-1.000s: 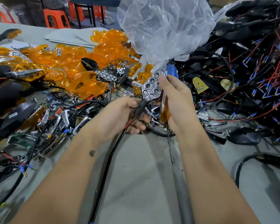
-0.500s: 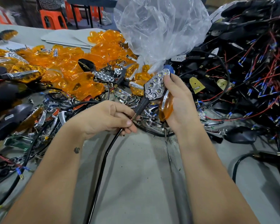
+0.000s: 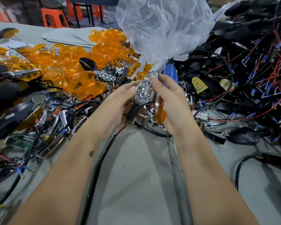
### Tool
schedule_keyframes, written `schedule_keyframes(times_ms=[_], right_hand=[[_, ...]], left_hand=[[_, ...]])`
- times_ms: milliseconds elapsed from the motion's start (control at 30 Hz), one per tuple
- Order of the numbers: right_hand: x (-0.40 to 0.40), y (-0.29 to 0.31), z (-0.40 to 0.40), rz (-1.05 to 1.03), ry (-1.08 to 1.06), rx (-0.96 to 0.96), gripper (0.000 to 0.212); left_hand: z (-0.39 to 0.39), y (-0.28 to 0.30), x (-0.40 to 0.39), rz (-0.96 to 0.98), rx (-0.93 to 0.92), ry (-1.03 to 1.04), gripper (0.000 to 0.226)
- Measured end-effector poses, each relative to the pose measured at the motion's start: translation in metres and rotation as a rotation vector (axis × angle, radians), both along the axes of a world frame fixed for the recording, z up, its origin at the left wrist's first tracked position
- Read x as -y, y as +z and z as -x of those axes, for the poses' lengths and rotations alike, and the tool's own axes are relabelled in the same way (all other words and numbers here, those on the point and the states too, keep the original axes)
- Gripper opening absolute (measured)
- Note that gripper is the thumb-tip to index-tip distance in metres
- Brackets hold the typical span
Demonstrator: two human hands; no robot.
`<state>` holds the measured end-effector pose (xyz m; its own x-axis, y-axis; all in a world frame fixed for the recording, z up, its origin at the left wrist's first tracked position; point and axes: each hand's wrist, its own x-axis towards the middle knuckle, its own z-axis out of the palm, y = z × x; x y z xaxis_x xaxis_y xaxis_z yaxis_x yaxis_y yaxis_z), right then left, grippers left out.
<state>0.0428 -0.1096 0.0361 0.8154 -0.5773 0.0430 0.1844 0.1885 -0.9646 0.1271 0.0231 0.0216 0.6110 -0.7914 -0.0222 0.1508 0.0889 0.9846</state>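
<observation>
Where the black cable [image 3: 104, 153] trails across the grey counter [image 3: 136, 184], it is gripped by nothing and hangs slack below the fingers. Above it, the LED module [image 3: 144, 90] is kept upright between both hands. It is clamped by the right hand [image 3: 173, 104], with the thumb laid on its honeycomb face and the fingers [image 3: 167, 82] curled behind. An amber lens [image 3: 160, 111] is tucked into the same palm, just under the thumb. The left hand [image 3: 115, 108] is blurred. Its fingers [image 3: 130, 89] are seen fairly straight, tips at the module's left edge, and whether anything is pinched cannot be told. A pile of amber lenses [image 3: 68, 65] lies left of the fingers, a heap of black wiring [image 3: 250, 70] right of them, and a clear plastic bag [image 3: 161, 30] beyond the fingertips.

The lens could be dropped, since two parts are carried by one hand. The module could also be twisted askew by the drag of the unsupported cable.

Half a second ago the stalk and cable under the module were pinched by the left hand; that hold has been given up and the hand raised to the module's edge. The right hand's hold is unchanged.
</observation>
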Motion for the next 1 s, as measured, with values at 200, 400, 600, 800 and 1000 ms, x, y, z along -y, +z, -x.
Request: schedule_keyframes(times_ms=[200,400,600,800,1000], right_hand=[[-0.010,0.001,-0.001,0.037,0.087,-0.088,0.022],[-0.003,0.004,0.000,-0.366,0.114,0.120,0.047],[0.001,-0.002,-0.003,-0.131,0.026,0.088,0.049],[-0.001,-0.003,-0.001,-0.073,-0.052,0.020,0.015],[0.000,0.002,0.001,-0.098,-0.079,0.013,0.013]], left_hand=[[0.009,-0.010,0.009,0.133,-0.017,0.066,0.035],[0.005,-0.012,0.008,0.166,-0.046,0.178,0.016],[0.004,-0.011,0.008,0.191,-0.040,0.236,0.021],[0.006,-0.010,0.009,0.192,-0.105,0.243,0.013],[0.004,-0.011,0.009,0.211,-0.144,0.229,0.008]])
